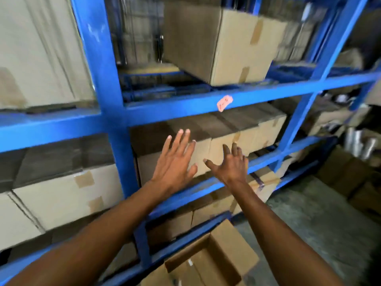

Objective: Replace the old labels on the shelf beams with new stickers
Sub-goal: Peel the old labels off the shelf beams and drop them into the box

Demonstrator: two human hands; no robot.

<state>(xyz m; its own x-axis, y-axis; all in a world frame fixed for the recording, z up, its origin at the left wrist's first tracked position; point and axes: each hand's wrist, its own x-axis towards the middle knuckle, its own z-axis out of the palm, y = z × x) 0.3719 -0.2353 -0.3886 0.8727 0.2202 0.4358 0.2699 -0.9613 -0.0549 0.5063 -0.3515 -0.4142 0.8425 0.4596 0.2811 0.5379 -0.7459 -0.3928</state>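
Head view: left hand (175, 162) and right hand (231, 164) spread, empty.

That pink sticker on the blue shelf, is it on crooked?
Yes. The pink sticker sits tilted on the blue beam, not lined up with its edges, and one end looks as if it is lifting. Both hands are open and below it, not touching it.

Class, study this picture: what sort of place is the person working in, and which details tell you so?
Most likely a warehouse or stockroom: blue steel racking holds taped cardboard cartons, and a pink label is stuck on one beam.
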